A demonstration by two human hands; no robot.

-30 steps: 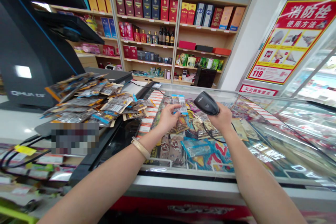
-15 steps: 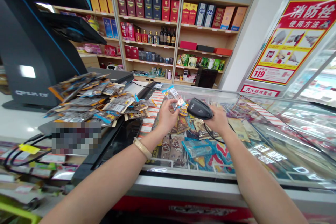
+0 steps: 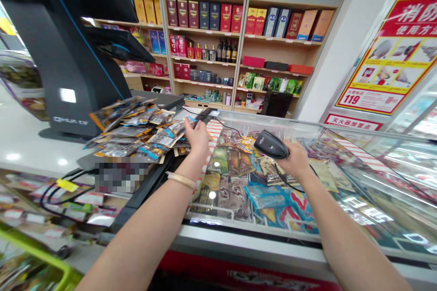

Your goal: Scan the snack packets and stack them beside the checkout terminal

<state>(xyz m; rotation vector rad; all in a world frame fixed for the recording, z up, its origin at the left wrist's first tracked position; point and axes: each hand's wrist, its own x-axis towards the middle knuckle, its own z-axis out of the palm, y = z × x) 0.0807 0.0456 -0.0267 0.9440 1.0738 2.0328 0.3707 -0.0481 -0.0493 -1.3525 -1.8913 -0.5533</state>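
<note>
Hands are both occupied: the left hand (image 3: 197, 137) is closed on a small packet (image 3: 190, 120), largely hidden, at the edge of the packet pile (image 3: 136, 129) to its left. The right hand (image 3: 296, 160) is clenched around a scanner (image 3: 272, 144). More loose packets (image 3: 235, 163) lie between the hands on the glass table (image 3: 239, 241). Setting-down seems to be in hand, and a gentle release onto the loose pile is called for.

Both arms are bare along their whole visible length, from the lower edge of the view up to the left hand (image 3: 197, 138) and the right hand (image 3: 296, 160). Behind the left hand's fingers, just past the palm at the wrist, sits a slim bracelet (image 3: 180, 180). It is pale cream-gold and perhaps ribbed or made of small links, though the view is too soft to be sure. The wrist behind the right hand's fingers is bare.
</note>
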